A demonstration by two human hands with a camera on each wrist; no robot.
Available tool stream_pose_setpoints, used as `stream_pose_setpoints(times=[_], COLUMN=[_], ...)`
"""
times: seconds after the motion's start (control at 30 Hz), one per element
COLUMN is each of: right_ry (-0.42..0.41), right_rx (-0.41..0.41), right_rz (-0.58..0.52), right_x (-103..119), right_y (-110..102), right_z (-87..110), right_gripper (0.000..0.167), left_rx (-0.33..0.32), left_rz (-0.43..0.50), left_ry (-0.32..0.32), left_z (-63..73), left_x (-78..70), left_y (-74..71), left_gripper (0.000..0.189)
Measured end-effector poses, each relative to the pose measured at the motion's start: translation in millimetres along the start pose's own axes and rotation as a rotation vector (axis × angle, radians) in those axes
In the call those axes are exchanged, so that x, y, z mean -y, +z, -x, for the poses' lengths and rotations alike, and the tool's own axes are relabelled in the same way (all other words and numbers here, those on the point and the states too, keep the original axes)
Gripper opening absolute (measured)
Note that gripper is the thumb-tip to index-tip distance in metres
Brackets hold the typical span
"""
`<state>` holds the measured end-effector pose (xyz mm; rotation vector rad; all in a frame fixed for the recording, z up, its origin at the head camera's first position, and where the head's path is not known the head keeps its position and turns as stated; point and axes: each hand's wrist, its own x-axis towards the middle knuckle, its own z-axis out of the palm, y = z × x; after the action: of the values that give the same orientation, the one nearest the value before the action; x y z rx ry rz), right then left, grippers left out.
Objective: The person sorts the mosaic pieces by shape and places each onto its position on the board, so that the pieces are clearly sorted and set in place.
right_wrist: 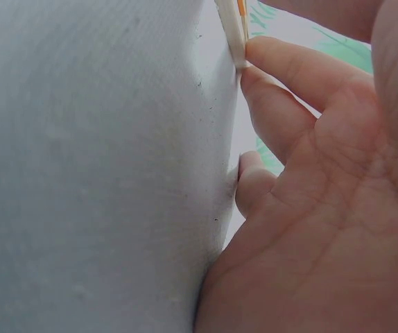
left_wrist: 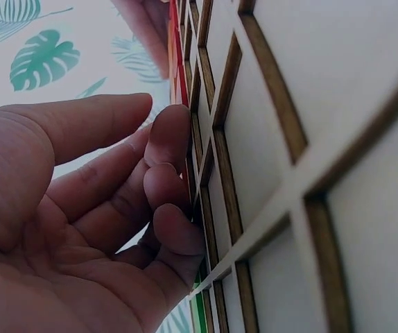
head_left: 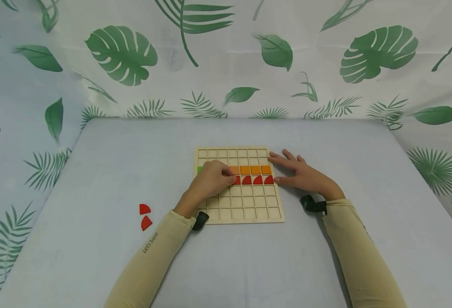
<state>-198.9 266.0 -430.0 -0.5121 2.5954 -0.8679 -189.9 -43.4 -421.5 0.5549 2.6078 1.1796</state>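
A wooden grid board lies on the table. My left hand reaches over its left half, fingertips at a red quarter-circle tile in the middle row. In the left wrist view, bent fingers touch the board's face while the thumb stays slightly apart; no tile shows between them. My right hand rests at the board's right edge with its fingers spread, fingertips touching the rim. More red quarter-circle tiles fill cells to the right, below a row of orange square tiles.
Two loose red quarter-circle tiles, an upper one and a lower one, lie on the pale table left of the board. A green tile shows at the board's left edge, partly behind the left hand. A leaf-print cloth hangs behind.
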Motion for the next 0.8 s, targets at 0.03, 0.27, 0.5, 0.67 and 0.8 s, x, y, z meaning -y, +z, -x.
stream_pose_setpoints(times=[0.03,0.27,0.5,0.67,0.8], right_ry=[-0.002,0.002,-0.003,-0.003,-0.018], right_rx=[0.000,0.005,0.007,0.007,0.005], right_rz=[-0.004,0.004,-0.002,-0.001,0.001], right_x=[0.3,-2.7,-5.3,-6.1,-6.9], right_y=[0.0,-0.2,-0.5,0.0,-0.2], right_z=[0.0,-0.2,0.5,0.3,-0.7], right_gripper=[0.078,0.078,0.078,0.077,0.078], left_rx=[0.001,0.034,0.054,0.052,0.055], left_rz=[0.000,0.100,0.231,0.264,0.285], left_ry=[0.003,0.005,0.060,0.075,0.056], left_z=[0.3,3.3,13.5,24.2,35.5], left_x=[0.1,-3.0,-17.1,-21.8,-17.7], left_y=[-0.5,-8.8,-22.3,-29.1,-35.8], left_gripper=[0.014,0.023,0.041,0.050,0.058])
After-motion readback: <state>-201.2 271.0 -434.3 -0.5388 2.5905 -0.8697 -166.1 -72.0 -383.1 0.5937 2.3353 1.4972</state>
